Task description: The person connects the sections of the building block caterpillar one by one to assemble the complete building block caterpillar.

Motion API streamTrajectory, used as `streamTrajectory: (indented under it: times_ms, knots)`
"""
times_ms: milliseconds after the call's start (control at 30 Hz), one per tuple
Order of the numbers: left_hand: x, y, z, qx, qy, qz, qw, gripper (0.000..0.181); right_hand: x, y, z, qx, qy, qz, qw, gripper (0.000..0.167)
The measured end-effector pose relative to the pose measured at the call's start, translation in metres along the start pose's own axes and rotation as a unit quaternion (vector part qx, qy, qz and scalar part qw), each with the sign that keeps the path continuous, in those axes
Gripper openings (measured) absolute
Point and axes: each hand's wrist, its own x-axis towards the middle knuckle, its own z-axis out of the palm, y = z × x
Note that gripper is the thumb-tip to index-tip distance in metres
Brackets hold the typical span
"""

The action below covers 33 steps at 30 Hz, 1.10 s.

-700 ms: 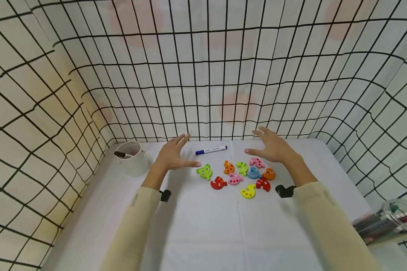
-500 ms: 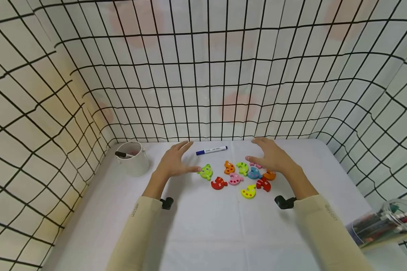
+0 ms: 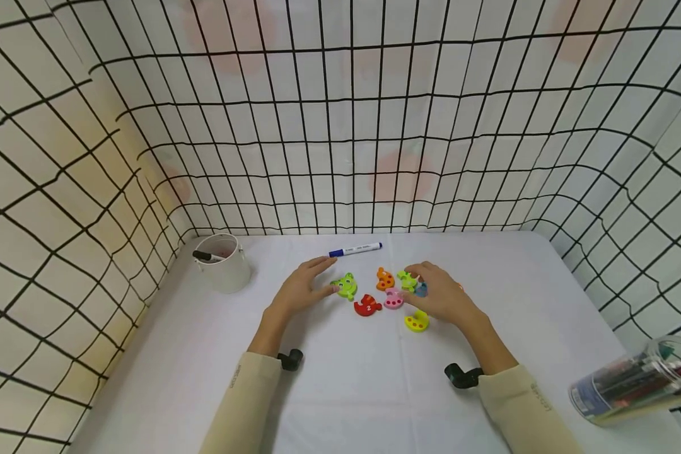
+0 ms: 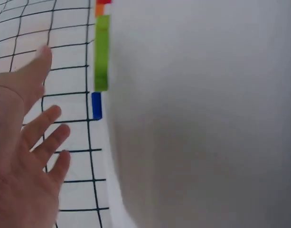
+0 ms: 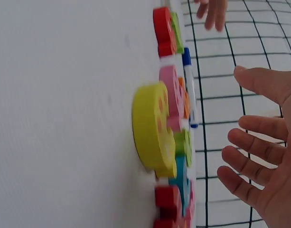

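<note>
My left hand (image 3: 298, 291) hovers with spread fingers beside the green frog-faced piece (image 3: 347, 285); in the left wrist view the hand (image 4: 33, 142) holds nothing. Over the right part of the colourful pieces is my right hand (image 3: 444, 295), its fingers loosely bent, hiding some of them. The right wrist view shows that hand (image 5: 266, 147) empty, above a yellow piece (image 5: 150, 126), a blue piece (image 5: 180, 178) and a red piece (image 5: 168, 202). Between the hands lie a red piece (image 3: 366, 306), an orange piece (image 3: 384, 279) and a pink piece (image 3: 394, 298).
A blue-capped marker (image 3: 355, 250) lies behind the pieces. At the back left stands a white bucket (image 3: 225, 271) with a black-capped pen. A clear jar of pens (image 3: 630, 381) lies tilted at the right. Black wire grid (image 3: 350, 140) encloses the table's back and sides.
Both hands have come down and nearer to the body. The right hand has moved over the right-hand pieces and covers several; the left stays beside the green frog-faced piece. More of the jar shows.
</note>
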Motion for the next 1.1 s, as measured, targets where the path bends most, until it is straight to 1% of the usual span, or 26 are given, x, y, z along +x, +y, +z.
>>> streamTrajectory:
  times_ms: [67,167,200,333,467,533,633,767,900,1033,1100]
  knots:
    - [0.001,0.001,0.006,-0.012,-0.018,0.011,0.9997,0.062,0.000,-0.006,0.007,0.002,0.003,-0.006,1.0000,0.063]
    - [0.003,0.003,0.015,-0.026,-0.041,0.027,0.9985,0.055,0.001,-0.015,0.018,0.010,-0.004,-0.004,0.9999,0.064]
    - [0.004,0.004,0.018,-0.029,-0.042,0.036,0.9981,0.052,0.002,-0.018,0.021,0.008,-0.008,-0.005,0.9999,0.065]
    - [0.005,0.004,0.028,-0.035,-0.039,0.050,0.9974,0.041,0.004,-0.029,0.035,0.013,-0.023,0.008,0.9996,0.068]
    - [0.003,0.001,0.035,-0.051,-0.018,0.054,0.9971,0.035,0.005,-0.038,0.046,0.010,-0.024,0.008,0.9996,0.063]
    - [0.001,0.000,0.037,-0.057,-0.005,0.052,0.9970,0.033,0.006,-0.042,0.050,0.011,-0.025,0.003,0.9996,0.060]
    - [0.000,0.000,0.039,-0.062,0.017,0.052,0.9966,0.030,0.007,-0.046,0.055,0.012,-0.034,0.001,0.9994,0.059]
    - [-0.002,-0.001,0.042,-0.083,0.043,0.039,0.9948,0.026,0.009,-0.050,0.063,0.007,-0.038,-0.004,0.9992,0.060]
    - [-0.003,-0.003,0.045,-0.111,0.052,0.014,0.9924,0.023,0.012,-0.051,0.070,-0.010,-0.025,-0.003,0.9996,0.059]
    - [-0.004,-0.003,0.046,-0.129,0.056,-0.002,0.9900,0.021,0.012,-0.051,0.075,-0.014,-0.012,0.004,0.9998,0.060]
    - [-0.004,-0.003,0.046,-0.136,0.060,-0.005,0.9889,0.020,0.012,-0.051,0.076,-0.011,-0.005,0.004,0.9999,0.059]
